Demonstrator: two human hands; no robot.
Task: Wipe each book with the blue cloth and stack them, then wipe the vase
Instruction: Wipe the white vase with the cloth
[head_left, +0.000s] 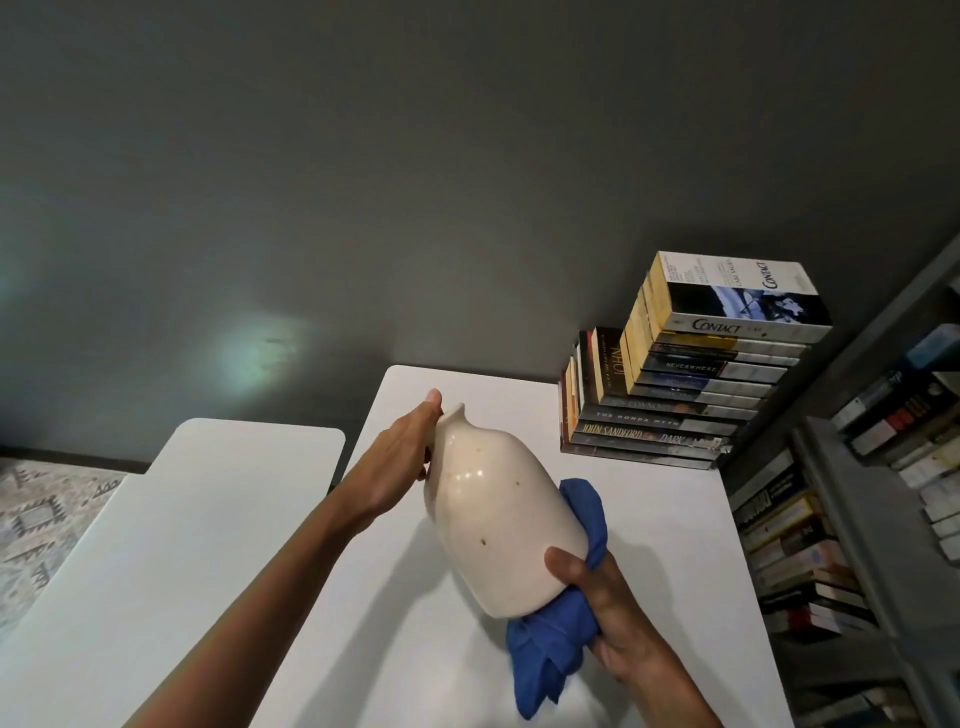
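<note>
A cream speckled vase (498, 514) is held tilted above the white table (670, 519), its neck pointing up and away. My left hand (400, 462) grips the vase at its neck and shoulder. My right hand (608, 608) holds the blue cloth (550, 649) against the vase's base and underside, thumb on the vase's side. Part of the cloth shows behind the vase and part hangs below it. A tall stack of books (691, 374) stands at the table's far right corner, a white book titled Contact on top.
A second white table (171, 519) lies to the left, with a narrow gap between the two. A grey bookshelf (857, 519) full of books lines the right side. A dark grey wall is behind, and a patterned rug (36, 525) covers the floor at the left.
</note>
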